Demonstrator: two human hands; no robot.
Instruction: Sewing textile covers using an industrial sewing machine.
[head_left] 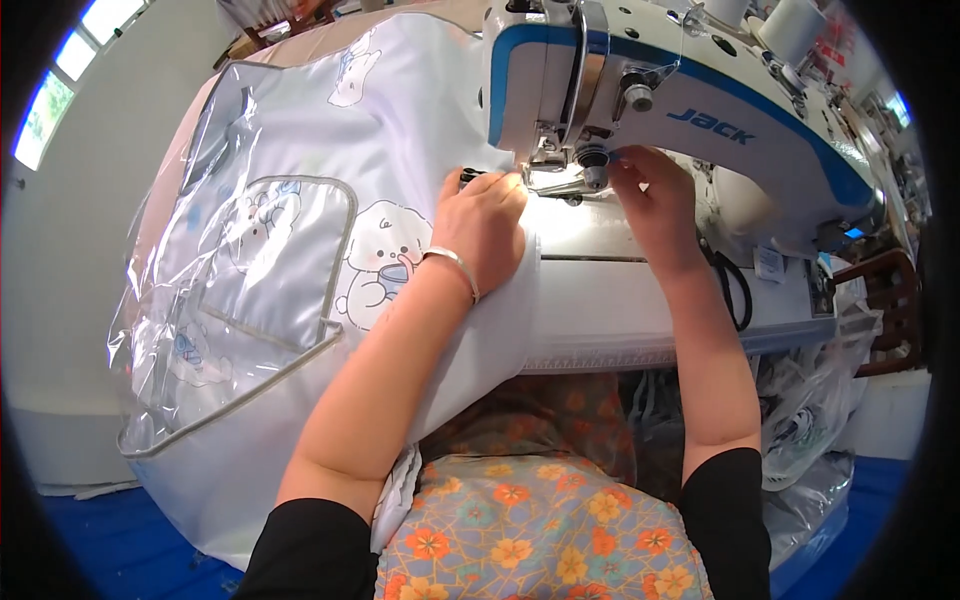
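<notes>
A pale lilac-white cloth piece (400, 130) printed with cartoon puppies spreads from the left up to the sewing machine (640, 90). My left hand (482, 225) is palm down on its right edge, fingers together and closed on the cloth beside the lit needle area. A small black piece (467, 176) shows at those fingers; its kind is unclear. To the right of the machine's head, my right hand (655, 195) is raised with thumb and fingers pinched together by a round dark knob (593, 157). Whatever lies in that pinch is too small to make out.
Clear plastic (170, 320) covers the cloth's left part, which has a grey-edged pocket (290, 255). Black-handled scissors (738, 290) rest on the machine table (620, 300), right of my right forearm. Thread cones (792, 28) stand behind; plastic bags (815, 400) hang at right.
</notes>
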